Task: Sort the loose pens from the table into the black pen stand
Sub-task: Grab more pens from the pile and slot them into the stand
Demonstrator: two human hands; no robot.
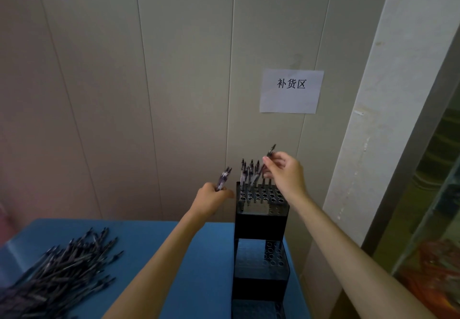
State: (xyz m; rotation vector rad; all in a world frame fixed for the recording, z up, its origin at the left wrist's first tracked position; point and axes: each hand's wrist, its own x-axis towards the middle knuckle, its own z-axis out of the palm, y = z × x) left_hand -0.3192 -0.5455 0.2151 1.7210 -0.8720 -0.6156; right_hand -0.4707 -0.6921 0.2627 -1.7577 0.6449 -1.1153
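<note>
A tall black tiered pen stand (260, 224) stands at the right of the blue table (204, 264). Its top tier is a plate of round holes, and several pens (249, 171) stand upright in the back rows. My right hand (286, 174) pinches one pen (270, 153) tilted over the top tier, its lower end among the standing pens. My left hand (211, 199) grips a small bunch of pens (224, 178) just left of the stand's top. A large heap of loose pens (57, 274) lies on the table at the lower left.
A panelled wall rises right behind the table, with a paper sign (291, 90) taped above the stand. A white pillar (388, 119) and a glass-fronted cabinet (433, 219) stand to the right. The stand's lower tiers (261, 259) also have holes.
</note>
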